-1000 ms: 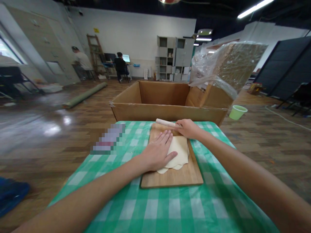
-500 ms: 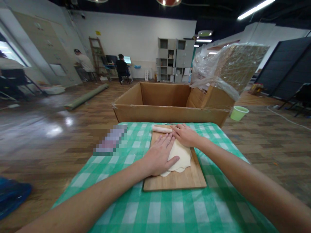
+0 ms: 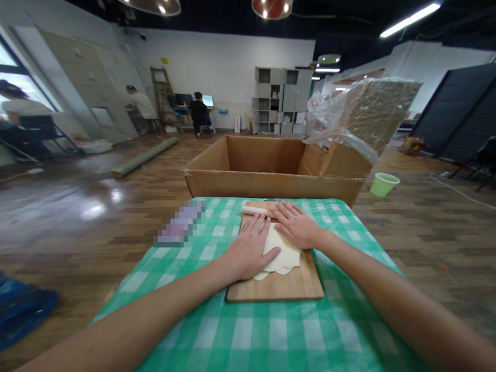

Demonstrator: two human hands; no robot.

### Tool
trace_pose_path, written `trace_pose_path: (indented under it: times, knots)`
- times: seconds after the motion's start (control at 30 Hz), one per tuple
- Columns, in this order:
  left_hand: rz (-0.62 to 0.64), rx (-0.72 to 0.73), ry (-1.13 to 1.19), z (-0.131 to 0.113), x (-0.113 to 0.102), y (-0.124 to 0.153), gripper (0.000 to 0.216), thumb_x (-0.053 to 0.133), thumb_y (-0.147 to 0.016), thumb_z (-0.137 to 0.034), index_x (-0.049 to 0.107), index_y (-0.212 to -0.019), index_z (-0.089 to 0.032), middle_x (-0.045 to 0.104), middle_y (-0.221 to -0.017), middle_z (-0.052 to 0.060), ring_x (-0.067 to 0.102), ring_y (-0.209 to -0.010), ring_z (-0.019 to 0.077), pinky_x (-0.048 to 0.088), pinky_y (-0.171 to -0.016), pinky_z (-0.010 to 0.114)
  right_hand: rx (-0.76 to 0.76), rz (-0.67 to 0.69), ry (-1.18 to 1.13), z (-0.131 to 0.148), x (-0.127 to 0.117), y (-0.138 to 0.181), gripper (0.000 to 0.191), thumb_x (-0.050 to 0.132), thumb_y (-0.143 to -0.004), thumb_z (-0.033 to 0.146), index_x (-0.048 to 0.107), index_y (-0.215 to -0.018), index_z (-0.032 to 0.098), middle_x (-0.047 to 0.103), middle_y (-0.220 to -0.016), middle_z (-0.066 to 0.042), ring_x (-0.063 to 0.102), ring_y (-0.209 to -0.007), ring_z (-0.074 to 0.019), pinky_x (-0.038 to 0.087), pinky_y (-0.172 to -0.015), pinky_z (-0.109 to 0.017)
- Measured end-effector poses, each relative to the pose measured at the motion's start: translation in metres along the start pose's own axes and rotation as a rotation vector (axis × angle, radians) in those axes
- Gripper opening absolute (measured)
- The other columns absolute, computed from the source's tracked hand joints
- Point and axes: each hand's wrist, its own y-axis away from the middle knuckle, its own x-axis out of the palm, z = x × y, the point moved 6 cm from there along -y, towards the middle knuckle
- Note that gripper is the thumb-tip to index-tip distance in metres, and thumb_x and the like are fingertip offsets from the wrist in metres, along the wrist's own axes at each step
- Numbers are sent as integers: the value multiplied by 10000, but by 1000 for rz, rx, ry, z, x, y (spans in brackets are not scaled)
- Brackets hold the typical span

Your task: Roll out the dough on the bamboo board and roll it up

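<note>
A pale sheet of dough (image 3: 281, 252), wavy along its near edge, lies on a wooden cutting board (image 3: 275, 292). Flat on its left side rests my left hand (image 3: 251, 248), fingers stretched forward and thumb out across the dough. My right hand (image 3: 296, 225) lies over the far right part, its fingers extended. A light rolling pin (image 3: 254, 210) lies crosswise at the far end of the board, and its right end is hidden by my right fingers. Whether those fingers touch the pin, I cannot tell.
A green-and-white checked tablecloth (image 3: 217, 330) covers the table. On its left is a blurred-out flat object (image 3: 180, 225). Past the far edge stands a large open cardboard box (image 3: 271, 183), with a light green bucket (image 3: 384, 184) to the right. Several people sit in the background.
My right hand has flattened and come slightly nearer to me, over the dough. My left hand stays flat on the dough. The whole view has shifted slightly.
</note>
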Motion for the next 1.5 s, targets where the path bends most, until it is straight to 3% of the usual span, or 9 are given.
trace_pose_path:
  times: [0.2, 0.33, 0.53, 0.67, 0.77, 0.83, 1.07, 1.23, 1.5]
  knots:
    - [-28, -30, -1, -1, -2, -1, 912, 371, -977, -708, 312, -1605, -49, 278, -1686, 248, 218, -1590, 381, 198, -1282, 540, -12, 23, -76, 16, 2, 10, 651, 235, -1111, 486, 241, -1673, 158, 156, -1731, -167, 131, -1602, -339, 194, -1268, -544]
    - [0, -10, 18, 0, -3, 3, 915, 347, -994, -704, 276, -1618, -38, 209, -1708, 242, 147, -1608, 360, 182, -1293, 525, 32, 44, -88, 16, 1, 10, 700, 250, -1090, 586, 222, -1682, 214, 159, -1734, -154, 154, -1595, -367, 176, -1262, -580]
    - [28, -11, 4, 9, -6, 21, 780, 247, -1069, -584, 267, -1617, -30, 153, -1721, 229, 96, -1619, 306, 208, -1292, 464, 29, 47, -78, 17, 0, 9, 707, 270, -1084, 593, 227, -1681, 218, 157, -1735, -143, 147, -1597, -364, 182, -1259, -588]
    - [37, -11, 15, 13, -17, 18, 721, 261, -1074, -544, 353, -1578, -37, 322, -1677, 223, 247, -1591, 303, 227, -1291, 466, 26, 40, -119, 19, -6, 10, 694, 292, -1090, 562, 273, -1666, 175, 198, -1725, -150, 130, -1602, -349, 166, -1270, -589]
    - [4, -16, 72, 14, -25, 6, 566, 250, -1091, -452, 504, -1481, -129, 533, -1553, 161, 462, -1475, 264, 332, -1247, 437, -29, 42, -213, 28, -13, 12, 672, 268, -1103, 516, 334, -1637, 113, 269, -1704, -159, 179, -1598, -297, 186, -1288, -527]
    - [-11, -3, 94, 12, -24, -1, 499, 284, -1086, -396, 539, -1439, -151, 586, -1497, 146, 527, -1415, 250, 379, -1217, 425, -63, 33, -274, 35, -15, 14, 658, 253, -1107, 483, 366, -1617, 82, 307, -1688, -168, 230, -1587, -267, 210, -1293, -487]
    - [-10, 16, 25, 9, -1, 5, 709, 292, -1073, -507, 326, -1576, -9, 327, -1667, 247, 251, -1588, 309, 236, -1289, 468, -51, 71, -310, 41, -9, 22, 703, 273, -1096, 496, 255, -1652, 66, 264, -1701, -181, 224, -1589, -269, 189, -1300, -495]
    - [24, 60, 7, 12, -4, 13, 644, 231, -1083, -410, 312, -1587, -16, 307, -1681, 229, 243, -1593, 279, 231, -1288, 441, -41, 125, -326, 39, -8, 22, 725, 325, -1084, 506, 217, -1666, 87, 258, -1706, -174, 234, -1585, -295, 202, -1290, -533]
    - [18, 60, 26, 11, -16, 8, 618, 314, -1079, -442, 401, -1562, -67, 351, -1671, 195, 267, -1585, 283, 244, -1289, 451, -47, 136, -301, 47, -16, 27, 799, 311, -1073, 604, 205, -1668, 81, 216, -1716, -175, 166, -1601, -289, 162, -1304, -502]
